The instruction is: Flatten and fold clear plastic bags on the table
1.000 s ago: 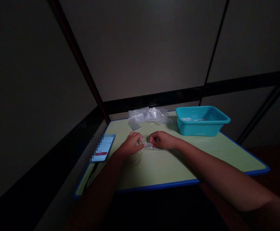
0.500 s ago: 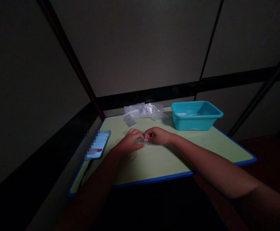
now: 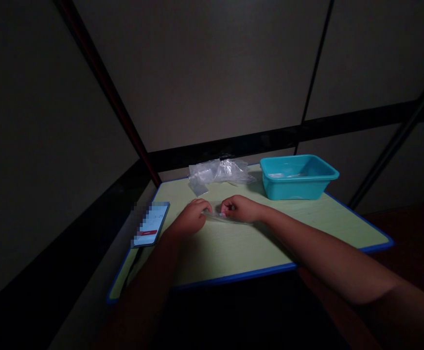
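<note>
Between my hands, just above or on the table, is a clear plastic bag (image 3: 230, 219), its lower edge running toward my right wrist. My left hand (image 3: 193, 217) has its fingers curled on the left end of the bag. At the bag's upper edge my right hand (image 3: 239, 208) pinches with thumb and fingers; a small pale spot shows at the fingertips, too small to name. Farther back lies a pile of clear plastic bags (image 3: 221, 172), apart from both hands.
A turquoise basin (image 3: 295, 188) with some clear or whitish items inside stands at the back right. A phone (image 3: 151, 224) with a lit screen lies at the left edge of the blue-rimmed table (image 3: 230, 257). Panelled walls close in behind and on the left.
My left hand has shifted slightly left, and its thumb no longer reaches toward my right fingers. More of the bag now shows between the hands. The view has tilted a little.
</note>
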{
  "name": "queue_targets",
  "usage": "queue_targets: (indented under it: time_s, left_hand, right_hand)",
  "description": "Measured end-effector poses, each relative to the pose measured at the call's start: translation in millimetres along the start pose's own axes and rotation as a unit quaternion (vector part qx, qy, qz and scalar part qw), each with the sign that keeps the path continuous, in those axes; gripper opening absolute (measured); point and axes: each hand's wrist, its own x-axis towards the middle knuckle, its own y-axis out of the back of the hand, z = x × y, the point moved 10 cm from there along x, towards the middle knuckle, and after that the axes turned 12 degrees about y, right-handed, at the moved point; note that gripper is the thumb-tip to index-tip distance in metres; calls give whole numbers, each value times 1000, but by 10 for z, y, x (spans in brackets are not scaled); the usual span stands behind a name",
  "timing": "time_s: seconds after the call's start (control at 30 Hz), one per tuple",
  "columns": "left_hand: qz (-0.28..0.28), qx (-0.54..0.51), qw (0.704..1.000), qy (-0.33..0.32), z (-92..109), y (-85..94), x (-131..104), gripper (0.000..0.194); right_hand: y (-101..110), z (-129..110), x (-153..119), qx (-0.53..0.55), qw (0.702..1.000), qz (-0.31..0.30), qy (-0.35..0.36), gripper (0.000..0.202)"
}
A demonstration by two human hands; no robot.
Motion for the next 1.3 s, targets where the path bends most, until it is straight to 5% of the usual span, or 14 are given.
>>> queue_targets:
  time_s: [0.4,0.53,0.8,1.07,1.3]
  left_hand:
    - [-6,-20,988,151,-487,163,18,27]
    - [34,-105,975,192,-659,244,39,19]
    - [7,-310,916,253,-966,110,42,20]
    - [-10,-366,880,302,-992,121,-33,19]
    - [-5,-373,880,294,-1009,116,-13,20]
  right_hand:
    - [24,67,-4,-16,1000,-11,-12,18]
    - [35,79,-5,-14,1000,-9,-18,17]
    - [24,161,-42,0,998,-48,-41,20]
    - [147,265,-113,-16,991,-102,-82,28]
    - [166,346,-155,-35,985,-134,-102,24]
